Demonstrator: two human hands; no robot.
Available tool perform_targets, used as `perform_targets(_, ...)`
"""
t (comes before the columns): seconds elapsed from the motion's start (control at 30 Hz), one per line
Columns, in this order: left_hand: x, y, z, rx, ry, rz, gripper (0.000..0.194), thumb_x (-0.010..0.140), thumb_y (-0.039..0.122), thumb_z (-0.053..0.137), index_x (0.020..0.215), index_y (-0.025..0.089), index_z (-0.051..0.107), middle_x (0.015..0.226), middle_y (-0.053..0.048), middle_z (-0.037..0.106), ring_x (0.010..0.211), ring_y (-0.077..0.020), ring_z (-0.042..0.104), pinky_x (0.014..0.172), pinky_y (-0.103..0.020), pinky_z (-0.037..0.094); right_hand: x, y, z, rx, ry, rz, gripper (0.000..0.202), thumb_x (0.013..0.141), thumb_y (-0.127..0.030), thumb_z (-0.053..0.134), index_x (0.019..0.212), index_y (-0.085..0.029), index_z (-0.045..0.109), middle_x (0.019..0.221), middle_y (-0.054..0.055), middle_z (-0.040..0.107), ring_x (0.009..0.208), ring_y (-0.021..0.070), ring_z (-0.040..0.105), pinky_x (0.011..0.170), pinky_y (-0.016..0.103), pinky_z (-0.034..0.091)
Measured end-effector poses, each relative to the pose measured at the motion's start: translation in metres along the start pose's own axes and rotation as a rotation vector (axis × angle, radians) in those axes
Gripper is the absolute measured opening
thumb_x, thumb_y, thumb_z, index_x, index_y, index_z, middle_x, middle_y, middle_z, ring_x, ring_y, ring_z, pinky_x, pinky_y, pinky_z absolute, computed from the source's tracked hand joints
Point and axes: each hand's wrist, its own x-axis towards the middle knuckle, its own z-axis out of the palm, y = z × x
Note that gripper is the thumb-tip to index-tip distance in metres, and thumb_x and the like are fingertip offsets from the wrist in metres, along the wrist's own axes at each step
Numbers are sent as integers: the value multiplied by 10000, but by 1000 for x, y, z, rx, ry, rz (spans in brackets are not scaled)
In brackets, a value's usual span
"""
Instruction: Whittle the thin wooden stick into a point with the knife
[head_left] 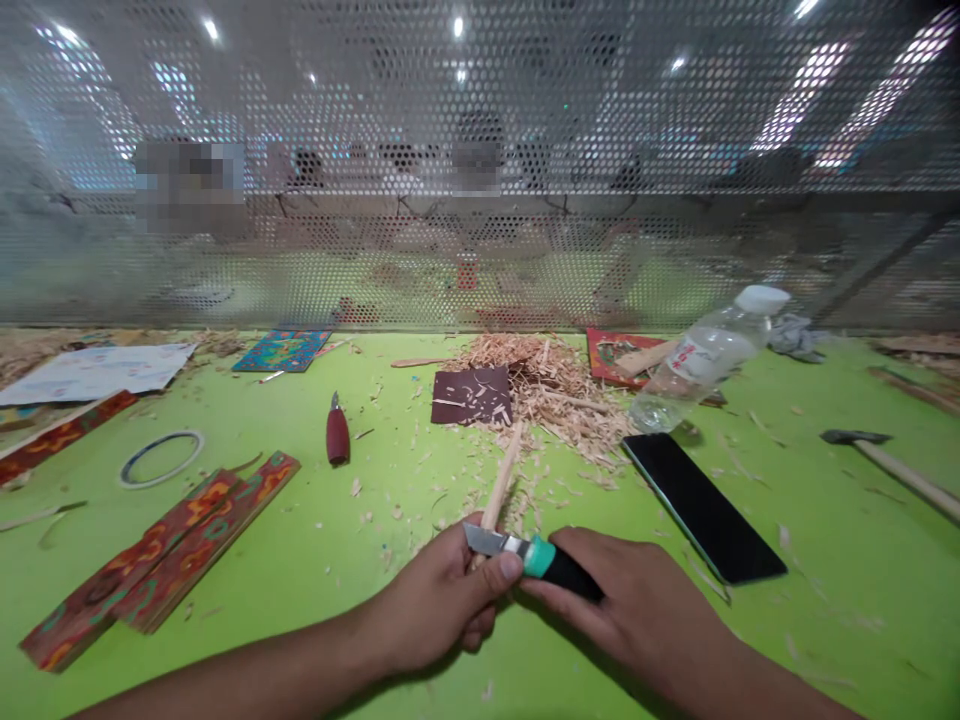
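Pale wooden stick [501, 478] sat gripped in the left hand [442, 605]; the right hand [637, 610] clasped a teal-and-black-handled knife [525, 555], blade seemingly touching the wood.

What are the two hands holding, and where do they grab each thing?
The right hand grips a knife by its black and teal handle. The left hand holds a thin wooden stick by its near end, thumb pressed against the blade.

Both forearms reach in from below; the left hand [442, 600] is curled into a fist, thumb forward, meeting the closed right hand [622, 600]
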Motion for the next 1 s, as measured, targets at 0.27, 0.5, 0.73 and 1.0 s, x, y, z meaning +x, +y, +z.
perform_targets(0.27, 0, 4, 3, -47, -30, 43, 461, 901, 554, 770, 950, 227, 448, 652, 123, 430, 459, -35, 343, 407, -149, 312, 7, 1, -21, 935, -543, 159, 616, 953, -760, 535, 784, -179, 653, 500, -79, 442, 407, 96, 356, 406, 222, 263)
perform_targets(0.5, -1, 6, 5, 12, -44, 40, 393, 991, 581, 621, 1014, 244, 421, 657, 120, 401, 454, -60, 302, 413, -187, 290, 10, 13, -23, 1450, -510, 212, 657, 930, -776, 581, 815, -139, 692, 458, -101, 442, 297, 36, 252, 298, 158, 207)
perform_targets(0.73, -18, 59, 10, 768, 240, 196, 288, 1095, 480, 388, 1185, 230, 498, 829, 8, 524, 731, -183, 473, 682, -323, 342, 15, 16, -25, 1515, -378, 200, 596, 948, -726, 615, 832, -148, 703, 485, -101, 436, 319, 23, 244, 332, 147, 204)
perform_targets(1.0, -4, 78, -14, 1000, 358, 125, 173, 1041, 324, 460, 1177, 240, 394, 709, 60, 470, 621, -186, 467, 594, -300, 307, 14, 20, -24, 1360, -270, 117, 634, 921, -773, 597, 824, -154, 692, 501, -88, 439, 346, 36, 284, 346, 150, 244)
